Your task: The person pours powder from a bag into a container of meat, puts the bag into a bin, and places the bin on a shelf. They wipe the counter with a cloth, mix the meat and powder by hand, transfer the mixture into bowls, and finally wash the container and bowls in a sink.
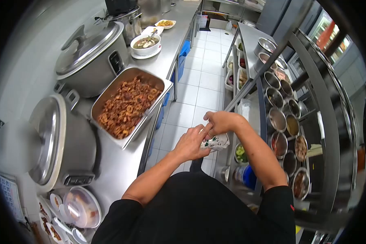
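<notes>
Two hands met over a crumpled, green-printed wrap point(216, 142) above the tiled floor point(185, 94).
The left hand point(189, 144) had its fingers drawn narrow on the wrap's edge; the right hand point(220, 123) bent over the same spot, its grip too hidden to tell. The pale, thin wrap was in hand but bunched, not spread flat; whether cloth or plastic was unclear. On the smooth steel bench point(117, 171), a rectangular metal pan point(163, 94) held glossy, browned chunks point(130, 103), uncovered.

Bright — glare on lid point(91, 42), dark warped edges, left blur
</notes>
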{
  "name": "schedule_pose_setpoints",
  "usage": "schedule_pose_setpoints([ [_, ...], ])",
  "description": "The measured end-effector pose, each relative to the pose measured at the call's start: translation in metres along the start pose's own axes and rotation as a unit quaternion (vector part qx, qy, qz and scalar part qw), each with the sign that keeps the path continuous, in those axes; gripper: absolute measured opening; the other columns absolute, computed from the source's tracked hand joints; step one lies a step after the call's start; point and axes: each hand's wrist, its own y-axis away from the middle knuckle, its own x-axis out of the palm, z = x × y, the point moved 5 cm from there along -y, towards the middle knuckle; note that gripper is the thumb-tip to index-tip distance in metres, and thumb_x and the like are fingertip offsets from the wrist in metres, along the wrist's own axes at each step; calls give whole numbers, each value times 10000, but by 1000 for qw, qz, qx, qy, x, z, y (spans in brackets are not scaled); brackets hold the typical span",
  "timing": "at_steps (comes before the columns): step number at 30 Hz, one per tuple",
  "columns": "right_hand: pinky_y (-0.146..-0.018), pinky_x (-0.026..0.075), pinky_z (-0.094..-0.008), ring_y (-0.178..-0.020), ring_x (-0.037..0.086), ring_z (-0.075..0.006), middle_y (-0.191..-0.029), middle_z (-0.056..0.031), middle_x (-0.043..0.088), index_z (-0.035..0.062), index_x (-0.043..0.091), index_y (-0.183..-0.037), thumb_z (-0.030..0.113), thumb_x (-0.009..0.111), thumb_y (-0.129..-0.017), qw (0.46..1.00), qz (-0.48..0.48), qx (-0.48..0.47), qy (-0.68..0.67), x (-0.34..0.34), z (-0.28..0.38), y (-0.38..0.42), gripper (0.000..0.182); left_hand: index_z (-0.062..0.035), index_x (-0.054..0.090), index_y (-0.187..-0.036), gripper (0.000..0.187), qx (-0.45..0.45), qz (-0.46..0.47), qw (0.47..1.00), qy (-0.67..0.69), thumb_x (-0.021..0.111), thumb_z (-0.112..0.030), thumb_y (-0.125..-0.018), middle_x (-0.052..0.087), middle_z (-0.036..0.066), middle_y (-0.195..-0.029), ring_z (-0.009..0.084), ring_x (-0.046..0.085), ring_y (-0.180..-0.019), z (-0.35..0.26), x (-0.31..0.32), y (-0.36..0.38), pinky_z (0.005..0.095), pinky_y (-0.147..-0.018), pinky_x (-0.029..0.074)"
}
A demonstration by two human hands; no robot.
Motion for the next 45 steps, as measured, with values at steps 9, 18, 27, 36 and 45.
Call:
schedule_pose_setpoints([
  [9, -973, 471, -416, -1158, 555, -383, -1207, -251, 591, -56, 535, -1167, 327, 847, -584, 968, -165, -146, 117, -129, -71, -125, 763, -17, 463, -1299, 762, -232, -186, 937, 185, 810, -326, -695, 603, 121, -1043, 232, 595, -956, 126, 0, -178, 363, -864, 478],
  [18, -1099, 351, -350, -1311, 455, -357, -1405, -274, 457, -96, 295, -1431, 491, 874, -612, 985, -118, -57, -111, -276, -220, -216, 1162, 36, 374, -1404, 807, -189, -112, 756, 617, 764, -274, -769, 570, 166, -1268, 233, 599, -1139, 200, -51, -343, 361, -982, 485],
  [27, -817, 540, -307, -934, 676, -218, -1040, -160, 686, -39, 581, -1213, 436, 731, -830, 938, 19, -20, -345, -394, -307, -337, 629, 16, 364, -1411, 810, -16, -79, 617, 783, 730, -353, -790, 550, 146, -1301, 229, 582, -1164, 268, -95, -562, 358, -994, 484],
  [36, -609, 456, -258, -662, 586, -86, -699, -12, 650, 17, 703, -845, 260, 736, -840, 881, -297, -170, -327, -555, -383, -420, 245, -14, 351, -1405, 748, -170, -162, 684, 691, 738, -280, -823, 553, 131, -1266, 211, 582, -1136, 374, -100, -724, 356, -966, 492],
  [45, -765, 506, -321, -833, 664, -207, -898, -146, 713, 9, 691, -1018, 361, 686, -879, 871, -314, -71, -371, -692, -517, -547, 378, -28, 335, -1417, 692, -203, -227, 686, 661, 706, -215, -864, 541, 122, -1284, 209, 568, -1153, 412, -108, -899, 353, -980, 473],
])
